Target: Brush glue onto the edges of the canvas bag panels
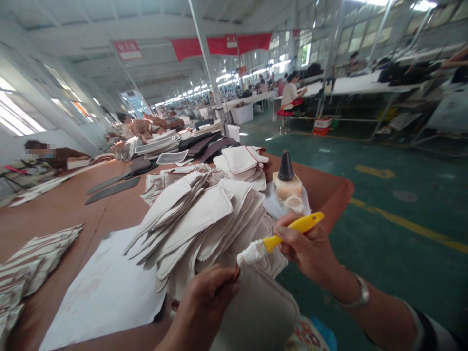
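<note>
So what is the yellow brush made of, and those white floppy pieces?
The brush handle looks like glossy yellow plastic, smooth and evenly shiny. Its bristles are caked white, maybe with glue, hiding their material. The stacked pieces look like matte off-white cloth, perhaps canvas: they bend softly and show stitched edges.

A brown-papered work table (54, 234) runs away from the camera, bearing a sheet of white paper (102, 292), fanned stacks of cream canvas panels (197, 219), and striped fabric pieces (32, 263) at the near left edge. Dark strips of material (113, 190) lie farther along. A bottle with a black conical tip (286, 168) stands beside the stacks. Beyond, a co-worker in a white top (292, 92) sits on a red stool (284, 113) at a long white table (365, 83), above a green floor (402, 219) marked with yellow lines. Red banners (221, 45) hang overhead.
</note>
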`<state>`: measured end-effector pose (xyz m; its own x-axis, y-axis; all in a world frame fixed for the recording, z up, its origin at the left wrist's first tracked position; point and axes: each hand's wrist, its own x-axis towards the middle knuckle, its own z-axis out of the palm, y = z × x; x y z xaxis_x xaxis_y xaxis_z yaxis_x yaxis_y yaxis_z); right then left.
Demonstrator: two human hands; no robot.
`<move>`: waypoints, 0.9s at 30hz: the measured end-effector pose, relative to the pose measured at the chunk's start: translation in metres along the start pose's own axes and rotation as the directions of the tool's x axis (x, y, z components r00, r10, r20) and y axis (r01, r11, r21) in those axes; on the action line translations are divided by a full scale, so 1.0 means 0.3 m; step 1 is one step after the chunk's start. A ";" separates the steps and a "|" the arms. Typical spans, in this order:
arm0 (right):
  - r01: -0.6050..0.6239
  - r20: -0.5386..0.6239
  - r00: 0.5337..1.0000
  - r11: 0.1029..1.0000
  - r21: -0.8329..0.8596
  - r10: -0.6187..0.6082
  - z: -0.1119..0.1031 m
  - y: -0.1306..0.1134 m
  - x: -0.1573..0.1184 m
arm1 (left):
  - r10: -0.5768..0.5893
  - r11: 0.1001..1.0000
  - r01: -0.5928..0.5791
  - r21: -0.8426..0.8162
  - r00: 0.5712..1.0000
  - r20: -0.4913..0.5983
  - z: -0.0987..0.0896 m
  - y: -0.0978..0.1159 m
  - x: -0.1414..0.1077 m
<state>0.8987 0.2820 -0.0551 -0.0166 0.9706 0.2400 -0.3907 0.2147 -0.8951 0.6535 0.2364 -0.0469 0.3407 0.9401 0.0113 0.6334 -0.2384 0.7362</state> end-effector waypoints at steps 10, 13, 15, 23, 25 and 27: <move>0.336 0.145 0.940 0.914 -0.225 -0.310 -0.005 -0.071 -0.038 | 0.227 0.961 -0.209 0.183 0.971 -0.080 -0.013 0.054 -0.012; 0.363 0.052 0.931 0.900 -0.243 -0.362 -0.029 -0.096 -0.024 | 0.385 0.850 -0.327 0.413 0.921 -0.061 -0.035 0.077 -0.027; 0.363 0.013 0.930 0.915 -0.176 -0.366 -0.039 -0.128 -0.015 | 0.554 0.660 -0.425 0.620 0.833 -0.019 -0.052 0.099 -0.039; 0.369 0.389 0.879 0.909 -0.193 -0.274 0.006 -0.250 -0.042 | 0.727 0.190 -0.475 0.859 0.657 0.202 -0.107 0.201 -0.076; 0.452 0.541 0.807 0.837 -0.309 -0.236 0.004 -0.279 -0.041 | 0.720 0.132 -0.487 0.864 0.646 0.254 -0.118 0.204 -0.081; 0.475 0.557 0.799 0.804 -0.358 -0.225 0.000 -0.307 -0.041 | 0.721 0.109 -0.488 0.866 0.639 0.269 -0.125 0.200 -0.082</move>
<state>0.9348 0.2502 0.0244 -0.4384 0.6672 0.6022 0.0077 0.6728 -0.7398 0.6572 0.2081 0.0224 0.8613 0.3630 0.3556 0.5044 -0.6961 -0.5109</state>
